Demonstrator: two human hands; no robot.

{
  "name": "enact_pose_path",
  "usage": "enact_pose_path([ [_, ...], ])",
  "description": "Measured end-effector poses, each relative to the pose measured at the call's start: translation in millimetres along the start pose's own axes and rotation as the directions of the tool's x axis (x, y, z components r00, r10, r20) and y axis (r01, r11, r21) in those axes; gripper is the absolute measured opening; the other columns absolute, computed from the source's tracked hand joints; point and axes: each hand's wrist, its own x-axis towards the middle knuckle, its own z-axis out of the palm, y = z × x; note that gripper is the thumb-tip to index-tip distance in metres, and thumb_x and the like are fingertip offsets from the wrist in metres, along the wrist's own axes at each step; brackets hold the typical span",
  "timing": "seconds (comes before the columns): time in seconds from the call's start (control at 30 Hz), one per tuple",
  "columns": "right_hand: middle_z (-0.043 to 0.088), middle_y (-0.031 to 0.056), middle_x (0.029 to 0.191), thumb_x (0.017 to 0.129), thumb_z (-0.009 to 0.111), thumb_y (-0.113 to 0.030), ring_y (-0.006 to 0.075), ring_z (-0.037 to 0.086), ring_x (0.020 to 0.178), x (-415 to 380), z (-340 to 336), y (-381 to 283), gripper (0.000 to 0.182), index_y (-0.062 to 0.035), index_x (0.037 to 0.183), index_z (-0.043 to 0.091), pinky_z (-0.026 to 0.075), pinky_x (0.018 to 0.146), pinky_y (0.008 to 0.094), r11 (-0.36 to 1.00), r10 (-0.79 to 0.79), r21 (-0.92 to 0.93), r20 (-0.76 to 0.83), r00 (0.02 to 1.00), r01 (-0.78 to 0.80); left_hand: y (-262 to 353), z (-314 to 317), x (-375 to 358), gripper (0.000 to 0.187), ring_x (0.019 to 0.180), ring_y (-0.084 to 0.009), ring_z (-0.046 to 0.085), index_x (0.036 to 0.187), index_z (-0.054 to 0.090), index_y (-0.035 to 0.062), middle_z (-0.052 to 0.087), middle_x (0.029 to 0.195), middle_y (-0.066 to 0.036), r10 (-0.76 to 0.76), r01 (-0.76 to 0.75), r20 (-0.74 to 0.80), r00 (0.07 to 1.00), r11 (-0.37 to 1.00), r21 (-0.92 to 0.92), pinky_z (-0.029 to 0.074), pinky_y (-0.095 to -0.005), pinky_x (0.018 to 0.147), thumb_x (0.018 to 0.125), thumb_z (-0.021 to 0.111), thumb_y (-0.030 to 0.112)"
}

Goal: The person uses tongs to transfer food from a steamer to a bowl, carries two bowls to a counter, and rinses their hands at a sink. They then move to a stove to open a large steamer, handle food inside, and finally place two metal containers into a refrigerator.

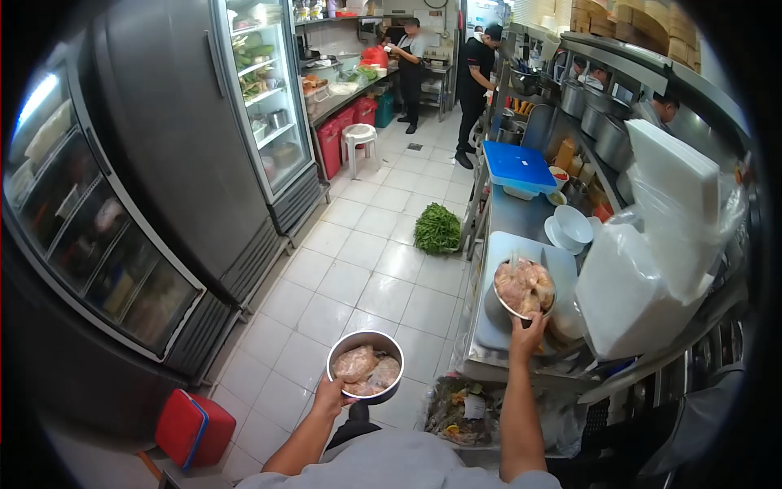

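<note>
My left hand (329, 398) is closed on the rim of a round metal pot (376, 398), held over the floor in front of me. Inside it lie several plastic-wrapped lumps of pale pinkish meat (356, 364). On the right, my right hand (529, 332) grips the near edge of a second metal pot (498, 307), heaped with raw-looking meat (521, 283). This pot is over the white cutting board (487, 332) on the counter. Part of each pot's wall is hidden by the fingers.
Tall fridges (163, 106) line the left side. Leafy greens (437, 228) lie on the tiled floor by the counter. A waste bin (464, 414) and foam boxes (631, 285) are at the right, a red cooler (193, 428) at lower left. Two people (476, 90) stand farther down the aisle; others are beyond the shelves.
</note>
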Motion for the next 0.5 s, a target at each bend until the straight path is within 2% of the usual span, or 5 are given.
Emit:
enact_pose_path([
  [0.2,0.048,0.0253,0.107,0.073,0.069,-0.012,0.0416,0.046,0.105,18,29,-10,0.038,-0.0012,0.102,0.046,0.038,0.089,0.0413,0.967,-0.002,-0.254,-0.078,0.997,-0.018,2,-22,56,0.062,0.081,-0.0320,0.064,0.125,0.037,0.0065,0.055,0.107,-0.021,-0.053,0.065,0.255,0.965,0.997,-0.041,0.058,-0.0362,0.051,0.064,0.041,-0.005],
  [0.23,0.045,0.0268,0.116,0.074,0.067,-0.010,0.0407,0.042,0.113,21,36,2,0.041,-0.0016,0.108,0.044,0.033,0.094,0.0413,0.964,0.253,-0.081,0.001,0.968,-0.252,10,-25,57,0.061,0.080,-0.0314,0.064,0.124,0.037,0.0066,0.055,0.106,-0.021,-0.047,0.061,0.222,0.974,0.997,-0.056,0.058,-0.0361,0.050,0.064,0.041,-0.006],
  [0.37,0.039,0.0225,0.128,0.078,0.058,-0.002,0.0345,0.039,0.119,-7,55,-68,0.057,0.0012,0.128,0.033,0.028,0.101,0.0383,0.974,0.022,-0.211,-0.267,0.963,-0.081,37,-51,91,0.051,0.066,-0.0200,0.063,0.126,0.038,0.0117,0.059,0.097,-0.013,-0.051,0.043,0.189,0.981,0.998,0.047,0.051,-0.0256,0.035,0.077,0.039,-0.001],
  [0.43,0.033,0.0250,0.135,0.077,0.059,-0.006,0.0370,0.034,0.125,-53,75,-93,0.061,0.0016,0.131,0.031,0.027,0.104,0.0395,1.000,0.013,-0.005,0.120,0.993,-0.013,71,-62,99,0.051,0.066,-0.0200,0.063,0.127,0.038,0.0113,0.058,0.099,-0.014,-0.060,0.041,0.192,0.980,0.994,0.101,0.051,-0.0255,0.037,0.077,0.039,-0.001],
  [0.5,0.044,0.0217,0.125,0.074,0.067,-0.015,0.0339,0.043,0.117,-107,101,-124,0.069,-0.0012,0.132,0.032,0.033,0.099,0.0381,1.000,-0.006,0.020,0.719,0.695,-0.012,93,-77,120,0.052,0.068,-0.0201,0.063,0.127,0.038,0.0114,0.058,0.101,-0.014,-0.082,0.052,0.227,0.971,0.989,0.137,0.051,-0.0258,0.038,0.077,0.040,0.000],
])
